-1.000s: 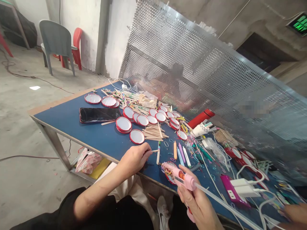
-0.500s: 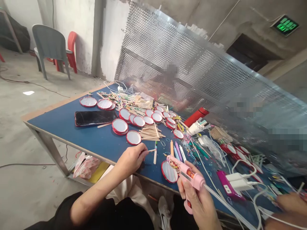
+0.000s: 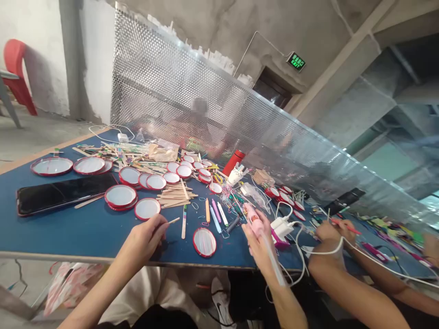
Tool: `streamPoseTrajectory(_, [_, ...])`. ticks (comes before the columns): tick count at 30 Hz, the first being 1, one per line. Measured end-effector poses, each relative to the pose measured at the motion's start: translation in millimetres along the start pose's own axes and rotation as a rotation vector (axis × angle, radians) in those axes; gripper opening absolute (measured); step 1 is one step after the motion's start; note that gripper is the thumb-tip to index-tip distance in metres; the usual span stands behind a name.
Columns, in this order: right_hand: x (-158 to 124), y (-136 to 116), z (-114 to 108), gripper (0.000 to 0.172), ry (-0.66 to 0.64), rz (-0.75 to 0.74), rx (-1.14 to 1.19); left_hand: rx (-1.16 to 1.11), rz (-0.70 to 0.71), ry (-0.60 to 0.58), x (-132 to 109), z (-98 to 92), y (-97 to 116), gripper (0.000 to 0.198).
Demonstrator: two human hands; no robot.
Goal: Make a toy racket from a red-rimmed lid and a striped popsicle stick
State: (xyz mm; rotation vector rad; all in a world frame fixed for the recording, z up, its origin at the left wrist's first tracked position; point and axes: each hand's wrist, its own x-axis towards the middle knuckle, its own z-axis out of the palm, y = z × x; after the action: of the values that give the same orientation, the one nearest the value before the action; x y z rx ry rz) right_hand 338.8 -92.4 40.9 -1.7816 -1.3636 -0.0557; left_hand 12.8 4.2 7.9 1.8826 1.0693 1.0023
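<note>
My left hand (image 3: 150, 236) is closed round a wooden craft stick (image 3: 174, 220), whose pale end pokes out to the right over the table's front. My right hand (image 3: 258, 237) grips a pink hot glue gun (image 3: 253, 218), its nozzle tilted up and away; a long clear glue stick (image 3: 273, 260) trails from the back of it. Between the hands lies a round red-rimmed lid (image 3: 205, 242) on the blue table (image 3: 85, 237). A craft stick with coloured marks (image 3: 184, 222) rests just beyond. Several markers (image 3: 215, 217) lie left of the glue gun.
Red-rimmed lids (image 3: 120, 196), loose sticks (image 3: 174, 194) and a phone (image 3: 65, 192) cover the left side. A red bottle (image 3: 234, 162) and cup (image 3: 236, 173) stand by the perforated metal screen (image 3: 206, 91). White chargers (image 3: 283, 226) and cables lie right, beside another person's arms (image 3: 343, 265).
The view has swung to the right, bringing the other person's arms fully into sight. My right hand has carried the glue gun away from the lid, to the right. My left hand keeps the stick.
</note>
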Motion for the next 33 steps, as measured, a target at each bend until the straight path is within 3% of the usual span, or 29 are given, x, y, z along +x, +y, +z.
streamPoseTrajectory(3, [29, 46, -11, 0.07, -0.068, 0.132, -0.152, 0.003, 0.003, 0.012, 0, -0.4, 0, 0.024])
streamPoseTrajectory(6, [43, 74, -16, 0.075, -0.106, 0.183, -0.213, 0.005, -0.008, 0.011, -1, -0.2, 1, 0.024])
streamPoseTrajectory(9, [48, 86, -18, 0.078, -0.148, 0.191, -0.243, 0.001, -0.011, 0.017, -2, -0.1, 2, 0.022])
streamPoseTrajectory(13, [51, 89, -25, 0.068, -0.139, 0.161, -0.265, 0.002, -0.001, 0.009, -1, -2.6, 5, 0.021])
streamPoseTrajectory(16, [44, 76, -28, 0.056, -0.075, 0.125, -0.278, 0.001, 0.0, -0.001, -1, -4.3, 9, 0.021])
streamPoseTrajectory(19, [17, 41, -21, 0.044, -0.057, 0.029, -0.228, -0.004, 0.004, 0.016, -2, -4.0, 12, 0.021])
streamPoseTrajectory(24, [-32, -35, 9, 0.025, -0.333, -0.358, -0.11, -0.012, -0.01, 0.009, -4, -3.5, 14, 0.019])
streamPoseTrajectory(28, [-35, -62, 27, 0.049, -0.402, -0.347, -0.245, -0.02, -0.022, -0.015, -5, -3.8, 15, 0.019])
streamPoseTrajectory(33, [-28, -65, 36, 0.069, -0.476, -0.299, -0.277, -0.005, -0.032, -0.034, -6, -3.1, 15, 0.02])
